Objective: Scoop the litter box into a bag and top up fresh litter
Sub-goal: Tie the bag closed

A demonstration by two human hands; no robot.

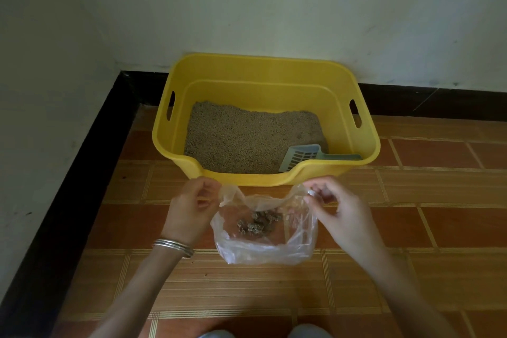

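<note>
Yellow litter box (175,129) stands on the tiled floor (439,228) at 12 o'clock, against the wall. Litter (247,137) covers its base; a pale blue scoop (301,158) lies inside at the box's 4 o'clock corner. Clear plastic bag (263,250) sits just at the box's 6 o'clock, holding dark clumps (258,223). Left hand (189,208) pinches the bag's rim at 9 o'clock; right hand (337,211) pinches it at 3 o'clock. Bangles (174,247) circle the left wrist.

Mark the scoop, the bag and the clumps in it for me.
scoop (300,158), head view, on its slotted blade.
bag (263,251), head view, on its clear lower wall.
clumps (258,223), head view, middle of the pile.
</note>
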